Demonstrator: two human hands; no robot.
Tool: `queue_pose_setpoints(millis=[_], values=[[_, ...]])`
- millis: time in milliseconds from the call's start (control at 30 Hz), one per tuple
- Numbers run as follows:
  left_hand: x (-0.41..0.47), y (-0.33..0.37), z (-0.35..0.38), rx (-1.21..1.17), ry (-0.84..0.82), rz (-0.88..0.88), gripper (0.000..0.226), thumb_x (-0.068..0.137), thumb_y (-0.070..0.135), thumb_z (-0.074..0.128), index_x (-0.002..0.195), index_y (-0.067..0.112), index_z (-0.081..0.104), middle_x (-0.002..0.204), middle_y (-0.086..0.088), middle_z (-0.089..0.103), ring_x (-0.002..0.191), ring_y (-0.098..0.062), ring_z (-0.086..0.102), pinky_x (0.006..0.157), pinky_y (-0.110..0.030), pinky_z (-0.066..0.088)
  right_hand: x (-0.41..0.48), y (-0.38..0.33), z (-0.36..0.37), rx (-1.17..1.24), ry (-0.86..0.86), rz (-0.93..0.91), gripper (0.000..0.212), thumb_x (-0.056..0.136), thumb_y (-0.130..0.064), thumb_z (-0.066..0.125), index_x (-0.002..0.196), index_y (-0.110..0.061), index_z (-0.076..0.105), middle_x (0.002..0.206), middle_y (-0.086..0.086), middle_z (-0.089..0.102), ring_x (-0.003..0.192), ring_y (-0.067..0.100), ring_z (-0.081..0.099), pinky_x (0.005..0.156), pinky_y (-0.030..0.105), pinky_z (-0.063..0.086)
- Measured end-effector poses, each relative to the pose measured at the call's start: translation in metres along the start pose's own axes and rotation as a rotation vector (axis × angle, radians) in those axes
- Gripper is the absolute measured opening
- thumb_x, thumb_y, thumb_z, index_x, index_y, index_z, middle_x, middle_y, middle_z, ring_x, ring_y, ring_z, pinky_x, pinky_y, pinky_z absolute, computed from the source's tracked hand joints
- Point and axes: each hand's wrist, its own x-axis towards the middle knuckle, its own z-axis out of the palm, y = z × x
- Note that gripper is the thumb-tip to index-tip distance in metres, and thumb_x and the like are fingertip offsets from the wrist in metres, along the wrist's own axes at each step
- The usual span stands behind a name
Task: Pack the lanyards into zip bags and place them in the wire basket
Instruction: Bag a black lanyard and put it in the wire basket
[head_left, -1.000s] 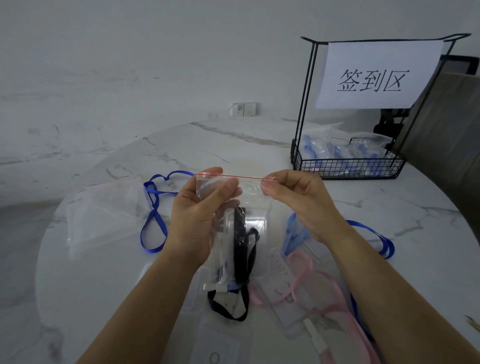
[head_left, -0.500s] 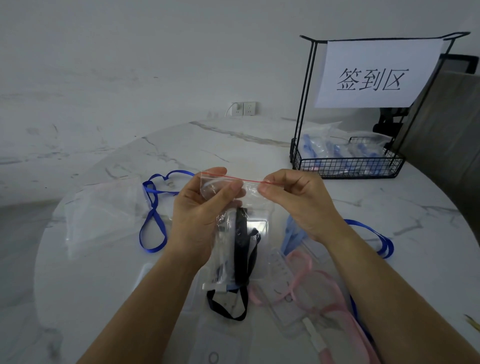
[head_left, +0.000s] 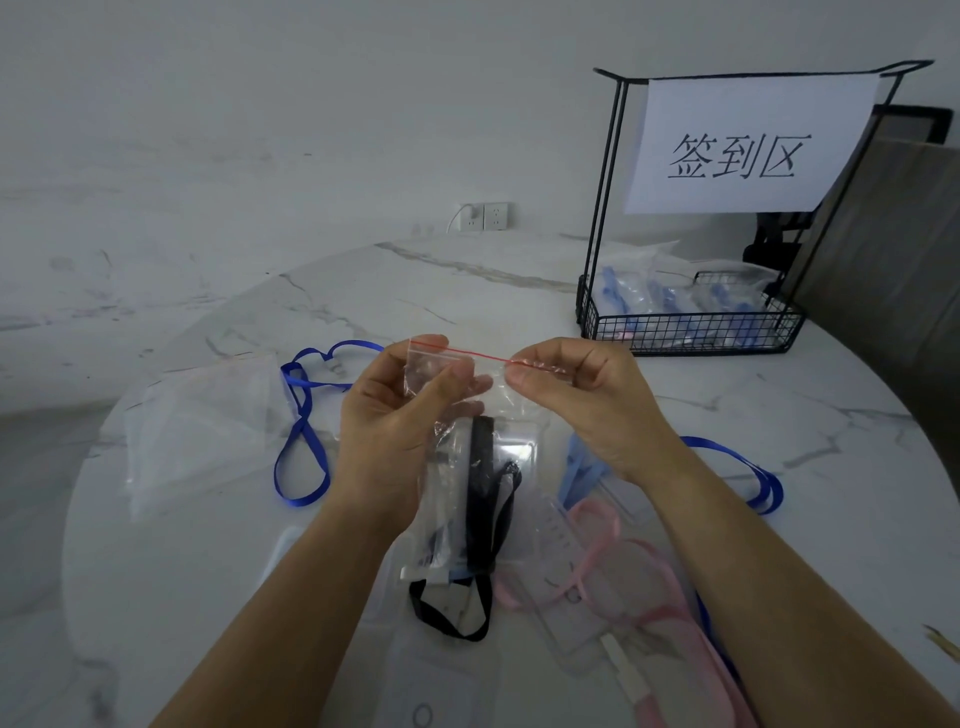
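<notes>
A pile of empty bags (head_left: 202, 421) is lying at the left of the table (head_left: 156, 597), with a blue lanyard (head_left: 301, 452) looping beside it. The left hand (head_left: 389, 421) is pinching the left end of a zip bag (head_left: 452, 499). The bag is hanging over the table's middle, with its long axis running top to bottom and its red seal edge pointing up. A black lanyard (head_left: 480, 483) is sitting lengthwise inside; its lower loop may be poking out below. The right hand (head_left: 587, 400) is pinching the seal's right end. A pink lanyard (head_left: 613, 551) is lying beneath that arm. The wire basket (head_left: 691, 332) is standing at the far right.
</notes>
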Motion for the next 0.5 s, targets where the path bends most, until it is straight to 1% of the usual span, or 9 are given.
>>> queue_pose_setpoints(millis=[133,267,367,433,500], values=[[-0.0005,-0.0007,0.0021,-0.011,-0.012,0.004,0.023,0.077,0.011,0.072,0.099,0.012,0.064,0.084,-0.006,0.071,0.084,-0.026,0.071,0.070,-0.031,0.056,0.0001,0.0011,0.0009,-0.060,0.011,-0.012,0.007,0.085,-0.012,0.077,0.085,-0.018,0.079,0.081,0.004,0.076,0.077,0.014,0.068,0.085,0.043,0.057],[0.0010,-0.0010,-0.0007,-0.037,-0.007,-0.008,0.021,0.083,0.007,0.069,0.103,0.009,0.062,0.088,-0.004,0.070,0.092,-0.023,0.069,0.072,-0.033,0.056,0.0003,0.0022,0.0020,-0.053,0.013,0.005,0.006,0.085,-0.009,0.077,0.084,-0.015,0.078,0.079,0.002,0.076,0.076,0.013,0.068,0.087,0.042,0.057],[0.0014,-0.0016,-0.0020,-0.015,-0.006,-0.013,0.024,0.081,0.009,0.070,0.104,0.009,0.063,0.088,-0.003,0.069,0.089,-0.021,0.067,0.073,-0.033,0.056,-0.0011,0.0045,0.0032,-0.039,-0.009,0.010,0.004,0.085,-0.013,0.078,0.085,-0.018,0.078,0.082,0.001,0.076,0.078,0.018,0.068,0.087,0.045,0.056],[0.0006,-0.0020,-0.0009,-0.003,-0.020,-0.013,0.024,0.079,0.010,0.071,0.102,0.011,0.064,0.086,-0.004,0.068,0.086,-0.021,0.067,0.075,-0.033,0.057,-0.0010,0.0055,0.0041,-0.058,-0.002,-0.009,0.002,0.083,-0.019,0.078,0.084,-0.019,0.079,0.080,0.000,0.076,0.076,0.023,0.066,0.083,0.050,0.056],[-0.0002,-0.0021,0.0001,0.009,-0.028,-0.011,0.023,0.079,0.012,0.071,0.101,0.011,0.064,0.086,-0.003,0.069,0.088,-0.021,0.067,0.077,-0.035,0.058,-0.0001,0.0057,0.0039,-0.070,0.018,-0.022,0.004,0.082,-0.020,0.077,0.083,-0.017,0.079,0.078,-0.001,0.075,0.073,0.024,0.062,0.078,0.052,0.054]])
